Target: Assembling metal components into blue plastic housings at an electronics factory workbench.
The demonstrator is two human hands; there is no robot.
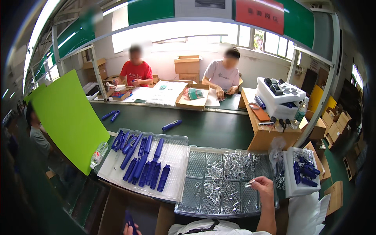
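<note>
My right hand (pixel 263 185) is raised over the right side of a clear compartmented tray (pixel 194 168), fingers pinched on a small shiny clip-like part (pixel 248 184). Piles of similar shiny parts (pixel 235 166) lie in several of the tray's compartments. At the lower edge, my left hand (pixel 128 230) is closed around a dark blue plastic casing (pixel 130 220), partly cut off by the picture's edge. Left of the compartmented tray, a white tray (pixel 175 156) carries several more blue casings (pixel 145 164), lying in a loose group.
A cardboard box (pixel 117 207) stands below the white tray. Loose blue casings (pixel 172 125) lie on the green bench (pixel 211 129). A white foam box (pixel 291 188) with blue pieces stands at right, a green panel (pixel 70 121) at left. Two people work across the bench.
</note>
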